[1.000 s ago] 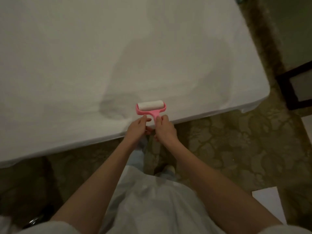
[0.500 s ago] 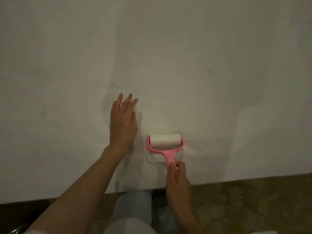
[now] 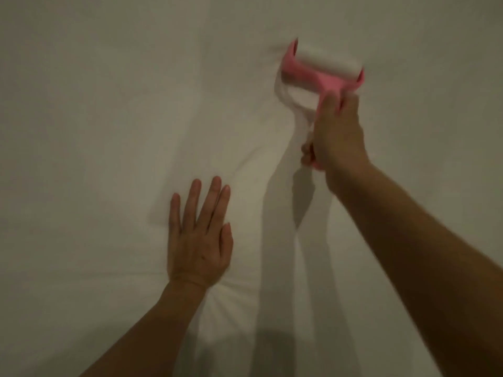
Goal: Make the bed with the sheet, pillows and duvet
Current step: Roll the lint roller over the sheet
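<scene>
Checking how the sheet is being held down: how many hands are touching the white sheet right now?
1. The left hand lies flat with fingers spread on the sheet, low and centre. The right hand, upper right, grips the pink lint roller instead; only the roller appears to meet the sheet.

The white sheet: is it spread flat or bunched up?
Spread flat: the sheet fills the view, with only faint creases by the left hand and lint roller.

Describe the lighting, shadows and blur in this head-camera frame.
Head view: dim, warm light; the lint roller is smeared by motion blur, and the right hand gripping it is soft too; the left hand, flat on the sheet, is sharper; arm shadows fall across the sheet; no glare.
</scene>
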{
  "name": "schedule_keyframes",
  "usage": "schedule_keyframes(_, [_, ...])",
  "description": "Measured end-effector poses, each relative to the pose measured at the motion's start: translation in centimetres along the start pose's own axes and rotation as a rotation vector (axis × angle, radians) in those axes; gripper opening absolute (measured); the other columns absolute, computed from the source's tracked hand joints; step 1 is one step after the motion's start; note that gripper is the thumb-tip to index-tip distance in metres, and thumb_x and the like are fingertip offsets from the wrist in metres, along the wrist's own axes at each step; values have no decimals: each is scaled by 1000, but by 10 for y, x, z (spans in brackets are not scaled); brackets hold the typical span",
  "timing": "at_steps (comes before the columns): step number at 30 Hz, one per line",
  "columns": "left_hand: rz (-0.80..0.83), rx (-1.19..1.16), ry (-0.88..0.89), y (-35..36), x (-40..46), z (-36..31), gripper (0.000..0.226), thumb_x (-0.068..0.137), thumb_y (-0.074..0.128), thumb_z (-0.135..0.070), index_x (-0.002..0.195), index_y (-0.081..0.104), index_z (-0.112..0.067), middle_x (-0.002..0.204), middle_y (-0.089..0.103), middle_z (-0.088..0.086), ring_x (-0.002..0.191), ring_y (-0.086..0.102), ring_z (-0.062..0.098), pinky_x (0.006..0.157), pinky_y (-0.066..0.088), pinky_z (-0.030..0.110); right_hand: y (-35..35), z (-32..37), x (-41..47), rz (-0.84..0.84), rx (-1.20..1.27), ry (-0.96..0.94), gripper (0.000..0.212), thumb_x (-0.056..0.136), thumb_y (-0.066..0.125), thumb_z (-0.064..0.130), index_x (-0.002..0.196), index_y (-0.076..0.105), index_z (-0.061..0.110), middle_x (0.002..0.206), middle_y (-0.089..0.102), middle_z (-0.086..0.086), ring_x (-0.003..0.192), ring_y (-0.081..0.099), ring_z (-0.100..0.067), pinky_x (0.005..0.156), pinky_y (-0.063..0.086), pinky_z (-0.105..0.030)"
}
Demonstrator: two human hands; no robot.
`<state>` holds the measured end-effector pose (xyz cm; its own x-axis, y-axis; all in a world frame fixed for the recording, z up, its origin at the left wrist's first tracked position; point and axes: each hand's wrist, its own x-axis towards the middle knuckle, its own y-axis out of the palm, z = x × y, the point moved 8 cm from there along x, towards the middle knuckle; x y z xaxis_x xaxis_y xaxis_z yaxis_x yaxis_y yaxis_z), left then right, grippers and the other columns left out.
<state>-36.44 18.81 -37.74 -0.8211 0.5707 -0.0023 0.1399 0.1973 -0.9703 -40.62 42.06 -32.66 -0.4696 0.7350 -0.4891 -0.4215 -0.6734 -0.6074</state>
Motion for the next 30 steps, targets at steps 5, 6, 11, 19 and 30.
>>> schedule_keyframes(5, [-19, 0, -7, 2, 0, 2, 58, 91, 33, -24, 147, 28, -13, 156, 23, 1, 144, 18, 29, 117, 9, 51, -16, 51, 70, 9, -9, -59, 48, 102, 21, 35, 148, 21, 23, 79, 49, -4, 44, 48, -10, 39, 40, -18])
schedule_keyframes(6, [-21, -1, -9, 2, 0, 3, 58, 91, 32, -25, 148, 27, -14, 157, 21, 1, 144, 18, 29, 118, 9, 51, -17, 53, 68, 13, -47, -77, 47, 102, 22, 35, 147, 23, 23, 82, 50, -4, 47, 50, -12, 40, 42, -19])
schedule_keyframes(11, [-30, 9, -12, 3, -2, 2, 58, 92, 30, -26, 149, 25, -15, 159, 15, -2, 144, 18, 28, 117, 9, 50, -15, -9, -17, -37, -206, -120, 34, 101, 25, 44, 122, 40, 23, 96, 63, -19, 80, 63, -41, 71, 53, -48])
schedule_keyframes(19, [-114, -159, -39, -50, 29, 0, 36, 91, 42, -20, 113, 68, -9, 127, 62, 5, 116, 52, 23, 104, 31, 44, -38, -86, -142, -97, -227, 124, 64, 67, 22, 81, 83, 50, 26, 49, 59, -3, 54, 62, -24, 56, 51, -38])
schedule_keyframes(30, [-26, -36, -39, -5, 80, 16, 58, 89, 33, -24, 145, 32, -8, 153, 30, 7, 141, 28, 25, 117, 18, 45, 53, 79, 54, 50, -303, -233, 52, 97, 27, 57, 107, 52, 12, 97, 62, -12, 85, 63, -35, 79, 52, -46])
